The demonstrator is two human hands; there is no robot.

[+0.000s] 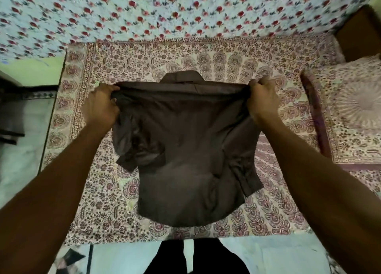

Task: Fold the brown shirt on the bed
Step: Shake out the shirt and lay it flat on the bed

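The brown shirt hangs spread out above the bed, back side toward me, collar at the far end and hem nearest me. Both sleeves are tucked in along its sides. My left hand grips the shirt's left shoulder. At the right shoulder, my right hand grips the fabric in the same way. The cloth is stretched taut between the two hands.
A patterned bedsheet covers the bed. A matching pillow lies at the right. A blue floral cloth hangs behind the bed. Pale floor shows at the left and near my legs.
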